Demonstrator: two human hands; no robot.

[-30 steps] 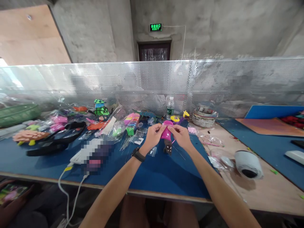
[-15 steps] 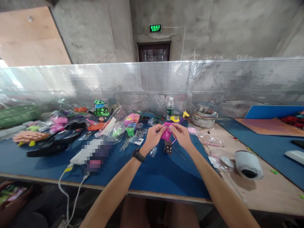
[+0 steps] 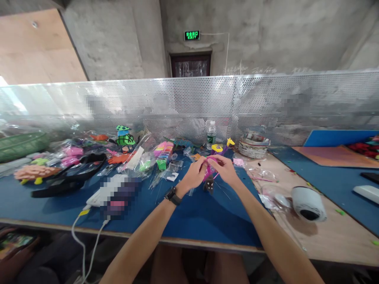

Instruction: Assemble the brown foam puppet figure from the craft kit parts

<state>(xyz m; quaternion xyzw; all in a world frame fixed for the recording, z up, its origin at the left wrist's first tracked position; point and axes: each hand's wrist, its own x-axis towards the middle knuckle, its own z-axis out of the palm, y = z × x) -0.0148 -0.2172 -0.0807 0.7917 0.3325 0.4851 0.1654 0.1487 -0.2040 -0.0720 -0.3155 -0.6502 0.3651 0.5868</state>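
My left hand [image 3: 196, 172] and my right hand [image 3: 224, 169] meet over the blue mat, both closed on a small magenta clay packet [image 3: 208, 172]. Its clear wrap looks shiny, and fingers cover much of it. Just below sits a dark brown clay figure [image 3: 209, 184] with white dots. Thin wires [image 3: 222, 191] lie to its right. Behind my right hand rises a purple figure with a yellow giraffe-like head [image 3: 230, 142], beside a yellow disc-shaped piece [image 3: 217, 148]. A bundle of coloured clay packets [image 3: 164, 152] lies left of my hands.
A water bottle [image 3: 211, 135] and a woven basket [image 3: 254, 146] stand at the back. To the right is a white rounded device [image 3: 308, 203]. A black strap [image 3: 69, 179], a white power bank [image 3: 109, 190] with cables and an orange clay figure [image 3: 35, 173] lie left.
My left hand has turned and its fingers have closed further over the magenta packet, hiding more of it. My right-hand fingers have folded in over its top. The view has shifted slightly.
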